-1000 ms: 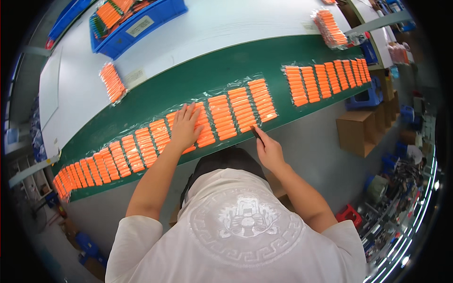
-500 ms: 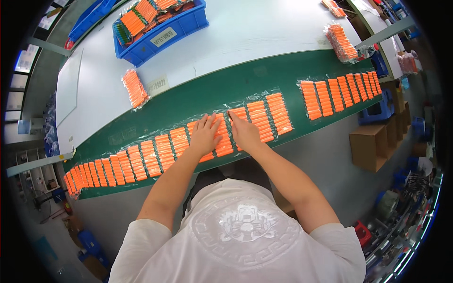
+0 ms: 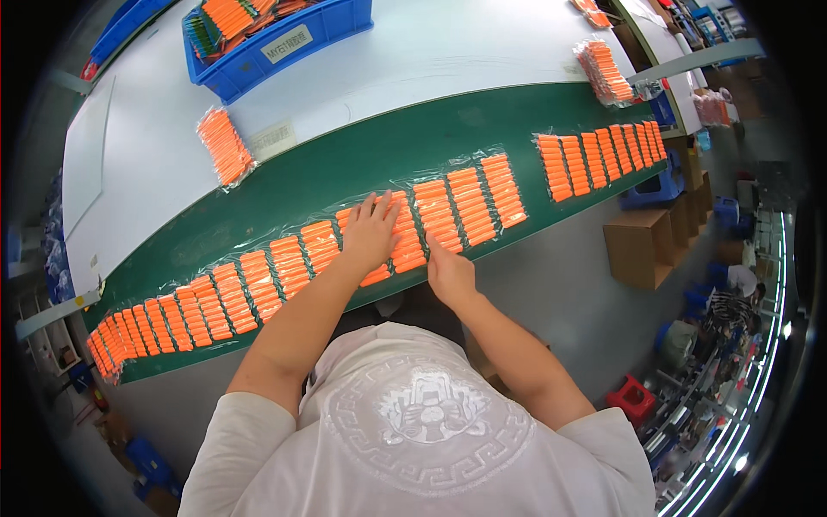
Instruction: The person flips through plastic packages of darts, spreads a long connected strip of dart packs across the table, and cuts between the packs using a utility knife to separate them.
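A long row of clear plastic packets (image 3: 264,284), each filled with orange stick-like pieces, lies along the green mat (image 3: 336,168). My left hand (image 3: 369,234) rests on it with fingers stretched out, flat over a packet (image 3: 410,250). Just to its right, my right hand (image 3: 451,274) is closed, its fingertips at the near end of the dark gap beside the neighbouring packet (image 3: 438,215). Whatever those fingers hold is hidden or too small to make out. Two further packets continue the row to the right.
A separate row of orange packets (image 3: 593,162) lies farther right on the mat. Packet stacks sit on the white table at left (image 3: 226,148) and right (image 3: 605,72). A blue crate (image 3: 284,47) of packets stands at the back. Cardboard boxes (image 3: 636,250) stand beyond the table's near edge.
My right hand has slid toward me along the gap between two packets, from the far end to the near end. My left hand stays on the packets. The whole view has shifted slightly.
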`<state>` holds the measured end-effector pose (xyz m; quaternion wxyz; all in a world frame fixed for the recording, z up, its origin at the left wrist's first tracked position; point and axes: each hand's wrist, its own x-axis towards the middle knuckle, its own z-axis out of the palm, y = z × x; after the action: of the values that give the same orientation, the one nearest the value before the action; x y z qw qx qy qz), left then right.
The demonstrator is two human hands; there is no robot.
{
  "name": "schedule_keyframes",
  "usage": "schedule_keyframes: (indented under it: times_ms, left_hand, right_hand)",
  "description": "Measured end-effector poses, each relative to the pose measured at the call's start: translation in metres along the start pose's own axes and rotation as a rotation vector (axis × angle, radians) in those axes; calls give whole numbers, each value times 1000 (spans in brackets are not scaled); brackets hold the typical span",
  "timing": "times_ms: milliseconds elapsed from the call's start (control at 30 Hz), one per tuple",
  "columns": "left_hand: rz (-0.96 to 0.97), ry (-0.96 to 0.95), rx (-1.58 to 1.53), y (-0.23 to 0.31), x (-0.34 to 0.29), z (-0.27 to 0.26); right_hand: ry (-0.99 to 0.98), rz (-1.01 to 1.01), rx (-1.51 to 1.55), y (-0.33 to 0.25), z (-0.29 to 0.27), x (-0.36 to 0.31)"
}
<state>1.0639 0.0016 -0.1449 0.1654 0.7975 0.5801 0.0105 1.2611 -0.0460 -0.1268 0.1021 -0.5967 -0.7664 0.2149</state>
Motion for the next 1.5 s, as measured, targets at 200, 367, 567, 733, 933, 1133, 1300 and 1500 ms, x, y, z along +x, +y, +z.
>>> schedule_keyframes:
  times_ms: [200, 367, 567, 733, 933, 1133, 1300, 1500]
  left_hand:
    - [214, -94, -109, 13, 29, -11]
    - [198, -263, -35, 16, 36, -13]
    - [211, -107, -132, 4, 27, -6]
    - [165, 258, -265, -35, -12, -15]
    - [116, 126, -60, -73, -46, -6]
    - [54, 102, -93, -68, -49, -2]
    - [63, 89, -100, -70, -47, 0]
    - [49, 65, -102, -73, -49, 2]
  right_hand:
    - [68, 20, 11, 6, 2, -13]
    - [-9, 113, 20, 5, -2, -27]
    - [-198, 108, -40, 19, -29, -100]
    - [24, 148, 58, 17, -52, -99]
    - [33, -127, 154, -33, -20, 4]
    - [12, -180, -13, -60, 26, 85]
    - [23, -164, -69, -70, 42, 104]
    - [-143, -17, -123, -74, 37, 56]
